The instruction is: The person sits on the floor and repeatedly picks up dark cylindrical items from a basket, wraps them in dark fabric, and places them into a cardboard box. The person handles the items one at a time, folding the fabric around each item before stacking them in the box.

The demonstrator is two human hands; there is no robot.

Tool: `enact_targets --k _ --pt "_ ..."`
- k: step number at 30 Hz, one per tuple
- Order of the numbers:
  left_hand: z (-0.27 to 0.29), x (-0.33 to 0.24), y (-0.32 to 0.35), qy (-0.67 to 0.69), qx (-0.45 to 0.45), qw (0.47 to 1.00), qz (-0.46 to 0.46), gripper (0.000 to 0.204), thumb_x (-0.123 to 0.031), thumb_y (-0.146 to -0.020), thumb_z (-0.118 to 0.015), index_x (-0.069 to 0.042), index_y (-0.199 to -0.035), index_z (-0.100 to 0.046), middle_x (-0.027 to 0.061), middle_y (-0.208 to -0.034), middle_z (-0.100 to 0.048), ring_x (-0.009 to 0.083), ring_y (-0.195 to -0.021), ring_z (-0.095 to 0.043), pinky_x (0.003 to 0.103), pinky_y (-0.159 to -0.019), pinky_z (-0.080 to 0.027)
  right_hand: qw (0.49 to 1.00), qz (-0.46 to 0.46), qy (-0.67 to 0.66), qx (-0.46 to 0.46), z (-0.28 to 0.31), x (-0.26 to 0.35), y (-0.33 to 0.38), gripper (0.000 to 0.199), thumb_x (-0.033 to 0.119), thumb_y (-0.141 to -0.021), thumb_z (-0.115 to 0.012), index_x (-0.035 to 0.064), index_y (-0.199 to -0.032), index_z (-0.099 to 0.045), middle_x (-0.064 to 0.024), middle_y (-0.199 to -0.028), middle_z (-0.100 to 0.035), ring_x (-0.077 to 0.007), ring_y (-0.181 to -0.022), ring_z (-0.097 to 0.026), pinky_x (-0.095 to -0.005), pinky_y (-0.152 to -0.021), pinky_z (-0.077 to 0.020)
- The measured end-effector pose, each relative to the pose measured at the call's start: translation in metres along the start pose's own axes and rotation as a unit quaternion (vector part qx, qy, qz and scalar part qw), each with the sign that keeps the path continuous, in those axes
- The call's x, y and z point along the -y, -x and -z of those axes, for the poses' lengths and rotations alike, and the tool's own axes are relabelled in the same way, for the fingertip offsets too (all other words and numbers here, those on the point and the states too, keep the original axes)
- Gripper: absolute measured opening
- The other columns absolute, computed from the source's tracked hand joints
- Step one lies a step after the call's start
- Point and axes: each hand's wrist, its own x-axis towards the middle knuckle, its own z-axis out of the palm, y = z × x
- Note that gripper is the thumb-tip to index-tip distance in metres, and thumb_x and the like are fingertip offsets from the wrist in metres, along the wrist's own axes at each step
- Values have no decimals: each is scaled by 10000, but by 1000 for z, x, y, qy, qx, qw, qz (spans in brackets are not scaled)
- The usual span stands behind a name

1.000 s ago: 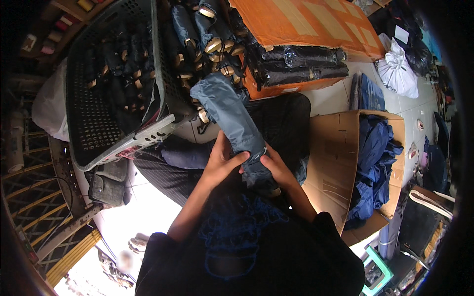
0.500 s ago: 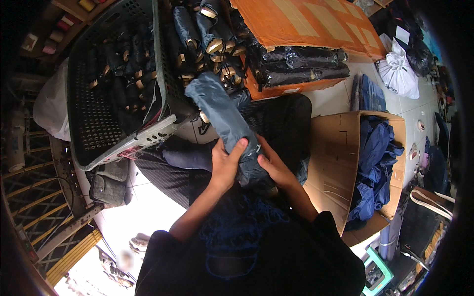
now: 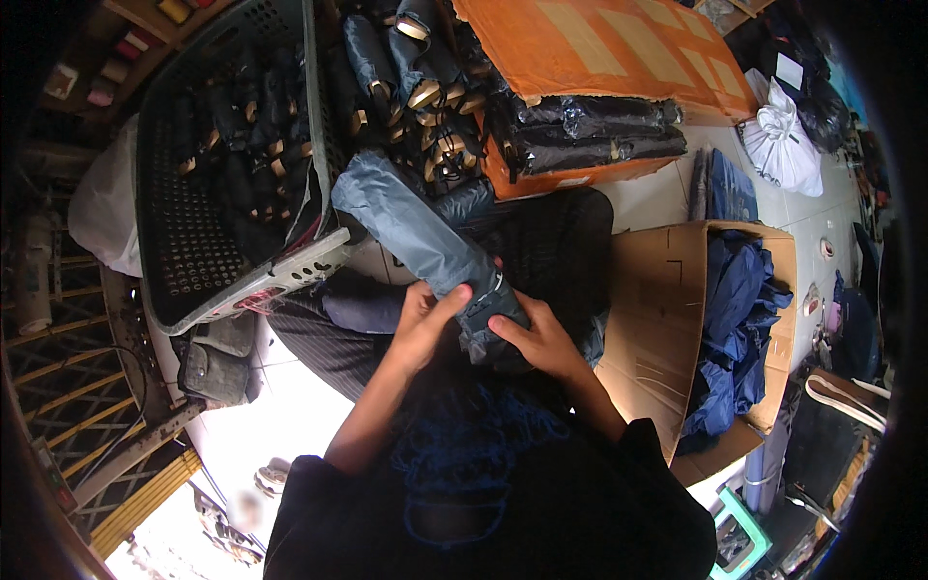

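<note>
A folded dark grey-blue umbrella [image 3: 411, 227] slants across my lap, its far end pointing up and left. My left hand [image 3: 425, 319] is closed on its near part from the left, thumb lying on the fabric. From the right, my right hand [image 3: 541, 338] grips the same near part, thumb pressed on the cloth by a narrow band. Fingers of both hands are partly hidden behind the umbrella. Beyond it lies a pile of similar folded umbrellas [image 3: 425, 68] with pale wooden-looking handle ends.
A dark perforated plastic basket [image 3: 179, 275] holding several folded umbrellas stands at the left. An orange-brown carton [image 3: 619, 48] with plastic-wrapped dark packs is at the back. To my right, an open cardboard box [image 3: 648, 319] contains blue fabric [image 3: 735, 329]. A white sack [image 3: 783, 135] sits far right.
The umbrella's far end has swung left and slightly down, so it lies more slanted. Both hands stay on its near part, and my right thumb has shifted slightly left.
</note>
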Motion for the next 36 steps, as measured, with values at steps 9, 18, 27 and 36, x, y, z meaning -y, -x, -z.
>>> enact_targets --k 9,18,27,36 --pt "-18 -20 -18 44 -90 995 -27 279 -17 -780 -700 18 -1011 -547 189 -950 -662 288 -890 -664 398 -805 -533 996 49 74 -3 -5 14 -7 370 267 -854 -666 -18 -1078 -593 -115 -813 -660 -146 -745 -624 -305 -704 -489" --pt "-33 -14 -16 37 -43 998 -18 303 -16 -791 -684 38 -1047 -531 193 -959 -650 292 -897 -660 394 -807 -545 991 103 87 -14 4 14 -7 367 241 -849 -677 -27 -1082 -585 -122 -798 -662 -151 -726 -631 -310 -681 -490" --pt "-23 -3 -5 -12 0 1000 25 391 -131 -825 -611 42 -1148 -473 221 -1047 -616 340 -1012 -615 446 -907 -490 989 132 63 -16 -4 9 -7 346 200 -856 -671 -35 -1091 -579 -90 -815 -639 -129 -734 -588 -288 -685 -475" --pt "-30 -1 -6 -149 -219 894 -360 391 -43 -816 -677 -5 -1182 -544 110 -1011 -586 252 -984 -586 353 -877 -461 987 -45 -148 -41 -2 14 -12 375 239 -849 -659 -25 -1107 -589 -74 -910 -647 -149 -841 -590 -306 -801 -461"
